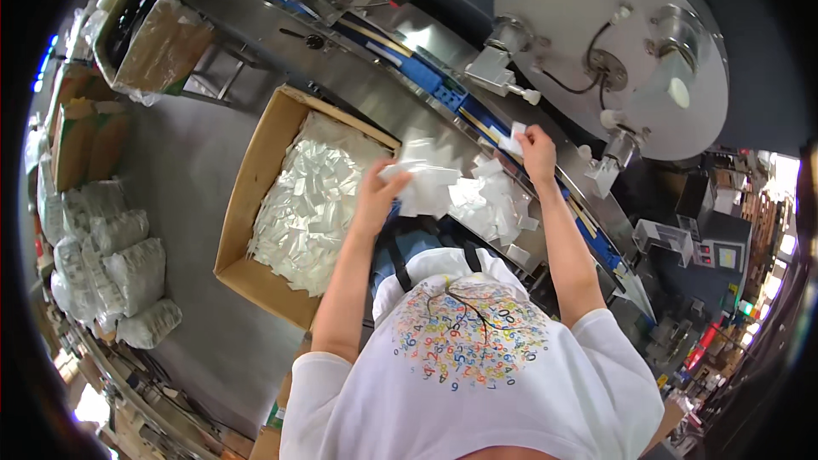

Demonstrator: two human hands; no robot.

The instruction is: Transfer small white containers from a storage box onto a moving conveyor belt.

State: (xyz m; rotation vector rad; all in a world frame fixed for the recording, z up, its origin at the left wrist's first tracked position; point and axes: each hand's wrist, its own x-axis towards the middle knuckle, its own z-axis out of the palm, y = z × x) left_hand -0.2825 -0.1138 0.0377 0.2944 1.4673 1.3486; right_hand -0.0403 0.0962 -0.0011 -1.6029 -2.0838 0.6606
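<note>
My left hand (377,192) is raised over the metal bench and grips a fanned stack of small white packets (423,186). My right hand (537,152) reaches further right and pinches a single white packet (515,139) at the edge of the blue conveyor track (443,85). A loose heap of white packets (490,204) lies on the bench between my two hands.
A cardboard box (247,196) full of white packets stands on the floor at my left. A round steel machine disc (609,43) with fittings looms beyond the track. Filled clear bags (119,277) pile at far left, near another lined carton (158,43).
</note>
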